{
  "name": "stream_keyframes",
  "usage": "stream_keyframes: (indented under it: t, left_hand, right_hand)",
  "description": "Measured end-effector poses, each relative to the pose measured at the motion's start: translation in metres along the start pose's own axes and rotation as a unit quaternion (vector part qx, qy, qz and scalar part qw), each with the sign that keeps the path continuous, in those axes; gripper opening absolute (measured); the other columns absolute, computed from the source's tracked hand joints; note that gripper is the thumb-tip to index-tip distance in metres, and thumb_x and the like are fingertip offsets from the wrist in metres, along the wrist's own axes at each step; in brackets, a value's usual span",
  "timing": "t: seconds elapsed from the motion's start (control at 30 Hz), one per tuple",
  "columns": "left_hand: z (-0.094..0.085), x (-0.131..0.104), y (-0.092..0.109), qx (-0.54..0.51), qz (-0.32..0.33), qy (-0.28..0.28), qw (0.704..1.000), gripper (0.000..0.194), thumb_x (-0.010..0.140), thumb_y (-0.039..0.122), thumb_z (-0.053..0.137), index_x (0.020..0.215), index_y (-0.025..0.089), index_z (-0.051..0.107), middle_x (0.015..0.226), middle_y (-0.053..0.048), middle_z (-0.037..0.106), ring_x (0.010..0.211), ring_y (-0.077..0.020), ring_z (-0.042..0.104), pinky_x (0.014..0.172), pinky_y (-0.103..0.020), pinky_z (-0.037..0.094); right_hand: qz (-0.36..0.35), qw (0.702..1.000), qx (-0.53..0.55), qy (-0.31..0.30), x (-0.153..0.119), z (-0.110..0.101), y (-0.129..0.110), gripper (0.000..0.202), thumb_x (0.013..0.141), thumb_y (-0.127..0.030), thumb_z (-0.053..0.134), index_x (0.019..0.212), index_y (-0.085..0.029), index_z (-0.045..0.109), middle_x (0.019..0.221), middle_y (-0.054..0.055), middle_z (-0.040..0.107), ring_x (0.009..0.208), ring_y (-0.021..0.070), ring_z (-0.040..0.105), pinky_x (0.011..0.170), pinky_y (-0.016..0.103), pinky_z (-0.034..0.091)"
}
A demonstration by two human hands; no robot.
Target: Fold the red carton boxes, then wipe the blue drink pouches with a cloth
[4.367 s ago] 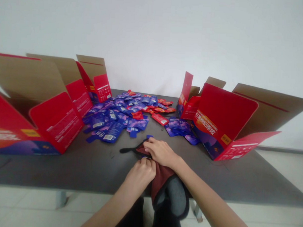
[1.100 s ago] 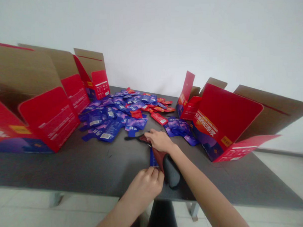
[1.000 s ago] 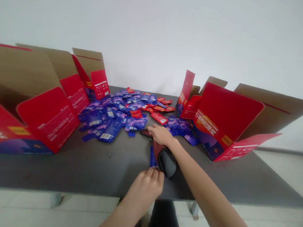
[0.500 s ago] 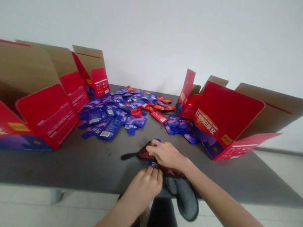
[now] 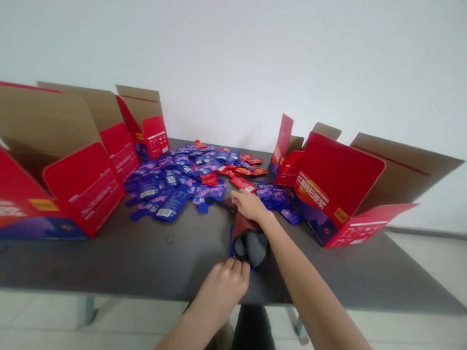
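My right hand (image 5: 248, 203) is closed on a dark red cloth (image 5: 244, 229) with a grey fuzzy lining, black edging and a thin strap. The cloth is bunched lengthwise, its grey folded end toward me. Beneath it lies a blue pouch (image 5: 231, 240), mostly covered, with only its left edge and a bit of the near end showing. At that near end my left hand (image 5: 230, 278) is closed, fingers pinched on the pouch and pressed near the table. The cloth's far end reaches close to the pile of blue pouches (image 5: 176, 175).
Red pouches (image 5: 249, 171) lie at the pile's right side. A smaller group of blue pouches (image 5: 274, 196) sits beside the open red carton (image 5: 333, 183) on the right. More open red cartons (image 5: 83, 185) stand on the left. The grey table's (image 5: 138, 263) front edge is close to me.
My right hand has moved away from me, pulling the cloth forward over the pouch. The cloth's grey end no longer hangs over the table edge. My left hand stays near its place.
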State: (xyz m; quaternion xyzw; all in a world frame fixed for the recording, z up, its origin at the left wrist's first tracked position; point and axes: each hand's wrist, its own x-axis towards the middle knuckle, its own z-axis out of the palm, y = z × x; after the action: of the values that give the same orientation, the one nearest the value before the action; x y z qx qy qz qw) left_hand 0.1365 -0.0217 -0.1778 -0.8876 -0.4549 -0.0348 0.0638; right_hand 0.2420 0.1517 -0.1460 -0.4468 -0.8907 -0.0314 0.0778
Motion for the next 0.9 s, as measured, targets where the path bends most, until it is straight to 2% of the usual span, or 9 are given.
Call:
stream_keyframes:
  t: [0.13, 0.23, 0.43, 0.53, 0.63, 0.7, 0.77, 0.83, 0.9]
  left_hand:
    - [0.0, 0.0, 0.0, -0.009, -0.001, -0.009, 1.0, 0.022, 0.08, 0.001, 0.046, 0.096, 0.011, 0.058, 0.085, -0.011, 0.066, 0.082, -0.023, 0.062, 0.064, -0.033, 0.052]
    - [0.003, -0.001, 0.0, 0.0, 0.013, -0.001, 1.0, 0.019, 0.08, 0.002, 0.047, 0.09, 0.01, 0.061, 0.089, -0.014, 0.066, 0.084, -0.0233, 0.062, 0.064, -0.032, 0.052]
    - [0.008, -0.003, -0.001, 0.026, 0.019, 0.041, 0.999, 0.022, 0.08, 0.002, 0.045, 0.095, 0.007, 0.06, 0.09, -0.015, 0.066, 0.081, -0.0223, 0.062, 0.062, -0.03, 0.052]
    - [0.002, -0.002, -0.003, 0.017, 0.02, 0.056, 0.998, 0.025, 0.079, 0.001, 0.044, 0.099, 0.008, 0.058, 0.091, -0.014, 0.066, 0.083, -0.0218, 0.062, 0.064, -0.03, 0.052]
    - [-0.006, -0.001, -0.007, -0.026, 0.008, 0.044, 0.999, 0.027, 0.078, 0.002, 0.046, 0.1, 0.013, 0.058, 0.089, -0.009, 0.066, 0.08, -0.021, 0.062, 0.065, -0.031, 0.052]
    - [-0.012, 0.0, -0.012, -0.065, -0.016, 0.043, 0.997, 0.028, 0.078, 0.003, 0.047, 0.1, 0.016, 0.059, 0.084, -0.006, 0.068, 0.076, -0.0203, 0.063, 0.065, -0.031, 0.051]
    - [-0.019, 0.002, -0.019, -0.127, -0.062, 0.091, 0.986, 0.026, 0.08, 0.006, 0.045, 0.098, 0.018, 0.061, 0.082, -0.005, 0.069, 0.073, -0.0196, 0.065, 0.066, -0.03, 0.051]
    - [-0.028, 0.007, -0.028, -0.233, -0.127, 0.184, 0.946, 0.022, 0.084, 0.014, 0.045, 0.092, 0.02, 0.064, 0.082, -0.005, 0.07, 0.073, -0.0191, 0.065, 0.069, -0.03, 0.051]
    - [-0.041, 0.018, -0.037, -0.386, -0.191, 0.279, 0.858, 0.019, 0.082, 0.025, 0.049, 0.087, 0.02, 0.066, 0.083, -0.004, 0.071, 0.074, -0.0192, 0.066, 0.069, -0.03, 0.052]
  right_hand:
    - [-0.026, 0.997, 0.023, 0.067, -0.029, -0.043, -0.005, 0.02, 0.094, -0.025, 0.03, 0.096, -0.02, 0.05, 0.097, 0.005, 0.051, 0.087, 0.0143, 0.05, 0.075, 0.024, 0.036]
    - [-0.086, 0.991, 0.059, 0.083, -0.062, -0.058, -0.019, 0.023, 0.094, -0.028, 0.03, 0.088, -0.02, 0.05, 0.09, 0.003, 0.05, 0.082, 0.0135, 0.049, 0.072, 0.023, 0.036]
    - [-0.086, 0.994, 0.007, -0.073, -0.081, -0.013, -0.032, 0.021, 0.092, -0.03, 0.035, 0.1, -0.026, 0.054, 0.097, 0.002, 0.052, 0.071, 0.0113, 0.053, 0.061, 0.023, 0.034]
    - [-0.036, 0.996, -0.005, -0.084, -0.063, 0.006, -0.022, 0.023, 0.091, -0.033, 0.036, 0.105, -0.028, 0.054, 0.103, 0.003, 0.052, 0.072, 0.0127, 0.055, 0.061, 0.023, 0.035]
    - [0.016, 0.998, 0.0, -0.064, -0.044, 0.008, -0.009, 0.02, 0.088, -0.03, 0.04, 0.102, -0.027, 0.055, 0.101, 0.003, 0.054, 0.072, 0.0138, 0.056, 0.059, 0.023, 0.036]
    - [0.052, 0.998, 0.006, -0.025, -0.041, 0.0, -0.002, 0.02, 0.089, -0.029, 0.039, 0.1, -0.024, 0.055, 0.101, 0.004, 0.054, 0.075, 0.0146, 0.056, 0.061, 0.024, 0.038]
    - [0.095, 0.995, 0.011, 0.036, -0.052, -0.017, 0.004, 0.025, 0.092, -0.025, 0.03, 0.1, -0.021, 0.053, 0.102, 0.006, 0.053, 0.083, 0.0155, 0.054, 0.068, 0.025, 0.039]
    - [0.149, 0.973, 0.044, 0.174, -0.079, -0.038, 0.007, 0.03, 0.093, -0.021, 0.022, 0.096, -0.018, 0.051, 0.097, 0.007, 0.053, 0.087, 0.0156, 0.052, 0.073, 0.026, 0.039]
    - [0.207, 0.87, 0.131, 0.429, -0.119, -0.058, 0.008, 0.022, 0.092, -0.026, 0.031, 0.086, -0.017, 0.05, 0.082, 0.004, 0.053, 0.077, 0.0143, 0.051, 0.069, 0.025, 0.039]
